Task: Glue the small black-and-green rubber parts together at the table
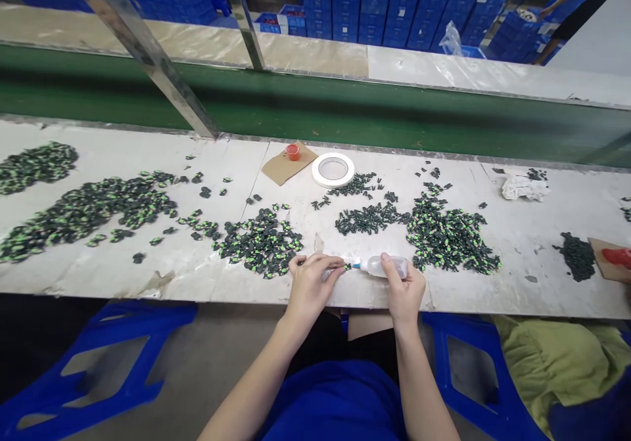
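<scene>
My left hand (315, 277) is closed, pinching a small black-and-green part (348, 267) between thumb and fingertips above the table's front edge. My right hand (405, 286) is wrapped round a clear squeeze bottle (379, 266), tipped on its side. Its blue nozzle tip points left and sits right at the small part; whether they touch I cannot tell. Left of my left hand lies a heap of black-and-green parts (261, 240). Another such heap (446, 234) spreads behind and to the right of my right hand. Small dark pieces (369, 218) lie just beyond both hands.
A roll of white tape (333, 169) and a red cup (292, 152) on cardboard (280, 171) stand farther back. More parts (98, 211) cover the table's left. Crumpled white paper (525, 188) lies at right. A metal post (158, 73) rises behind; blue stools (98, 362) flank me.
</scene>
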A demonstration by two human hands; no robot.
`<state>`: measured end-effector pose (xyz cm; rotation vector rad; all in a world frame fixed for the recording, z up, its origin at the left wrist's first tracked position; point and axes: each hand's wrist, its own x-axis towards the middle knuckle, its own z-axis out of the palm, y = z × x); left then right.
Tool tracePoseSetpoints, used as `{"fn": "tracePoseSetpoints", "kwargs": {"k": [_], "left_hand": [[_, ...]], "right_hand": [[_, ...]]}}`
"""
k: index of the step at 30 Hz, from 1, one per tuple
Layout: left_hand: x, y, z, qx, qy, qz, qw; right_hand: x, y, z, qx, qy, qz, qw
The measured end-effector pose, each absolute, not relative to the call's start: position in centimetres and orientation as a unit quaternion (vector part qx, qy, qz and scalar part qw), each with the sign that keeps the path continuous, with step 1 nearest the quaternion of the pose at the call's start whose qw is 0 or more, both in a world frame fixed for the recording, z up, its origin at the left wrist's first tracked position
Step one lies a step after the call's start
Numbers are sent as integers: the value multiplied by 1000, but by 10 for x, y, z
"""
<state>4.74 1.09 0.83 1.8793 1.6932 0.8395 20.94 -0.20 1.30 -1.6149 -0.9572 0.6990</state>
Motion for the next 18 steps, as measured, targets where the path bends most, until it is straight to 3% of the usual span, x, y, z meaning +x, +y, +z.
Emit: {"fn": "tracePoseSetpoints", "kwargs": {"k": [18], "left_hand": [[48, 11, 9, 690, 614, 307, 229]], "right_hand": [[206, -2, 18, -681, -392, 278, 552]]}}
